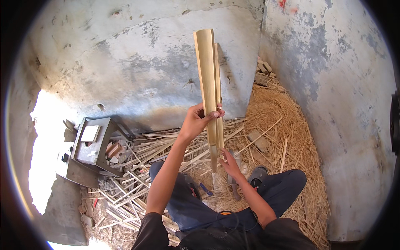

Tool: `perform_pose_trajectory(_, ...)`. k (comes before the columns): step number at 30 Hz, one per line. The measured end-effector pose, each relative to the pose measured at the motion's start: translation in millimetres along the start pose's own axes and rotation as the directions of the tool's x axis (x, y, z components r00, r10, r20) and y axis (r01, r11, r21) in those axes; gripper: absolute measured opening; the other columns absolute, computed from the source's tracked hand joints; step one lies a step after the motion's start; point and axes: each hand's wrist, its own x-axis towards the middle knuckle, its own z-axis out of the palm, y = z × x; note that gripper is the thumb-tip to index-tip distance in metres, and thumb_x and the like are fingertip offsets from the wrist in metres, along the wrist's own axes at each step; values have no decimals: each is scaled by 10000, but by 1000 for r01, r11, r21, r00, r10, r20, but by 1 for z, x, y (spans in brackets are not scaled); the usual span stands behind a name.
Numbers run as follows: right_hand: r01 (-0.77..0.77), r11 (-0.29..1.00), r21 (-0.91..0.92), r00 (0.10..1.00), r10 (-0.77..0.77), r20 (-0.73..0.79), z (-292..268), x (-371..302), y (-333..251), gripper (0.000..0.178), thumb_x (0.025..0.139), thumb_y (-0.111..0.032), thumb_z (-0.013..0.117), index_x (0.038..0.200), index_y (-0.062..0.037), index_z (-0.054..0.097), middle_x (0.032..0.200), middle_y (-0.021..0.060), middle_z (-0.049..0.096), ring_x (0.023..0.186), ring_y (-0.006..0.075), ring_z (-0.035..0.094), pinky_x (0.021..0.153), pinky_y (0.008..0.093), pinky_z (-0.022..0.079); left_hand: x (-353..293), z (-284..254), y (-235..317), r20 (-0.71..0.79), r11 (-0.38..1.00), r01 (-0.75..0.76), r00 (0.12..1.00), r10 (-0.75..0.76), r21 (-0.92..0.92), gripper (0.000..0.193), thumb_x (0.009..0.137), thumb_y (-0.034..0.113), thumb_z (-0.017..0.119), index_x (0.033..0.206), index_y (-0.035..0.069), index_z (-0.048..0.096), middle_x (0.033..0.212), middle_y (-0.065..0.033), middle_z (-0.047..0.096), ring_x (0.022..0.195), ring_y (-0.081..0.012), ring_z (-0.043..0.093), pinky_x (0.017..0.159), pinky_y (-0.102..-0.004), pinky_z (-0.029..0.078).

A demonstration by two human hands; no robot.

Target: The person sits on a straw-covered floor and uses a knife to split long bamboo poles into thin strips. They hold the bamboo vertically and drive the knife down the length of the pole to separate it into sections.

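Bamboo slat (207, 79) held upright in front of the grey concrete wall (137, 62), a second, narrower piece just behind it on the right side. Lower end reaches down toward the floor between the person's knees.

Left hand (196, 121): fingers wrapped fully round the slat at mid-length, thumb across the front, a closed grip. Right hand (229, 162): down at the slat's lower end, fingers spread and only lightly on it; whether they grip or just steady it cannot be told from this view.

Surroundings: split bamboo strips (137, 183) heaped on the floor to the left, pale shavings (287, 137) piled in the corner to the right, a small grey wooden stool (92, 146) near the wall. A dark-handled tool (233, 183) lies by the right shoe (258, 175); its blade is not clear.

Judgement on doing this well: keep the upper grip firm so the slat stays plumb and does not twist; keep the lower hand's fingertips to the side of the split line, not over the end grain, since edges look sharp. The two pieces should be kept aligned at the bottom. Loose strips underfoot could let the base slip.
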Motion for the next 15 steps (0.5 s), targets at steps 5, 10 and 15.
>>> perform_pose_trajectory(5,131,981,-140,989,-119,88,1,17,-43,437,987,-205,614,1380,-23,559,1250,195,663,1167,312,643,1002,401,480,-7,7,25,-6,999,-45,999,44,-29,323,967,58,671,1271,-39,618,1108,-159,739,1085,-240,712,1011,-380,566)
perform_pose_trajectory(10,112,991,-68,989,-105,103,-4,10,-71,357,982,-212,614,1259,14,620,984,200,711,921,305,701,848,382,528,-17,13,40,3,993,-118,993,118,13,432,965,75,682,1363,-21,545,1237,-164,686,1200,-255,652,1024,-389,544)
perform_pose_trajectory(15,182,976,-122,983,-176,60,-12,-7,-84,316,975,-211,614,1186,23,631,869,213,674,783,304,682,730,374,519,-32,1,13,-90,988,-144,985,148,50,503,992,103,642,1446,8,449,1403,-178,568,1329,-274,551,1051,-421,506)
